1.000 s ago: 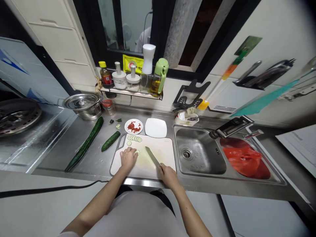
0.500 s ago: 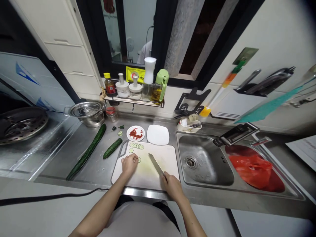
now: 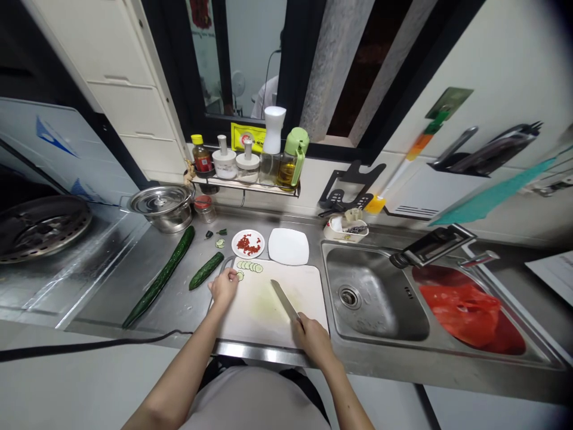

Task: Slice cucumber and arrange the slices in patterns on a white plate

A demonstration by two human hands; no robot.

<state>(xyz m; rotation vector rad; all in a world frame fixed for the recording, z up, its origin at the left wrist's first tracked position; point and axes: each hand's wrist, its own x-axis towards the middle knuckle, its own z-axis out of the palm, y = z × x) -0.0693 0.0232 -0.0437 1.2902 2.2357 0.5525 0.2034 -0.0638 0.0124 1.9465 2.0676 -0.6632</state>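
Observation:
My left hand (image 3: 224, 286) is over the left side of the white cutting board (image 3: 286, 334). Its fingers are pinched together at a cucumber slice (image 3: 240, 276), largely covering what they hold. Just beyond, a row of overlapping cucumber slices (image 3: 249, 267) lies near the board's far edge. My right hand (image 3: 313, 337) grips the handle of a kitchen knife (image 3: 284, 298), whose blade rests flat-looking across the board, pointing away. A cut cucumber (image 3: 206, 270) lies left of the board, and a long whole cucumber (image 3: 159, 280) farther left.
Behind the board stand a plate of chopped red pieces (image 3: 248, 243) and a white square plate (image 3: 289, 246). A sink (image 3: 373, 292) is on the right, with a red plastic bag (image 3: 463, 313) in its second basin. A steel pot (image 3: 165, 209) and seasoning shelf (image 3: 246, 184) are at the back.
My left hand has moved left and slightly away from me with the cucumber slice, toward the other slices. My right hand and the knife have stayed nearly still; the view has shifted slightly.

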